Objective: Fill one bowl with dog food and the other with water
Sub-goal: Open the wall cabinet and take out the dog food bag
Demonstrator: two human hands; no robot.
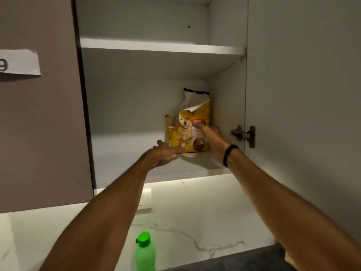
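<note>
Head view: open wall cabinet [226,61]. Dog food bag [190,126] stands upright on the lower shelf [125,151], toward the right rear, long axis vertical, torn top folded over.

Both arms reach up and forward into the cabinet. Right hand [212,136] is at the bag's right front face, fingers spread and touching or nearly so; not closed around it.

Left hand [166,152] sits lower, at the bag's bottom-left corner, palm open, fingers loose, empty.

The bag lies between the two hands, slightly nearer the right one.

No bowls in sight. A green bottle [145,251] stands on the counter [195,222] below.

Likely next: squeeze both sides, lift out.
</note>
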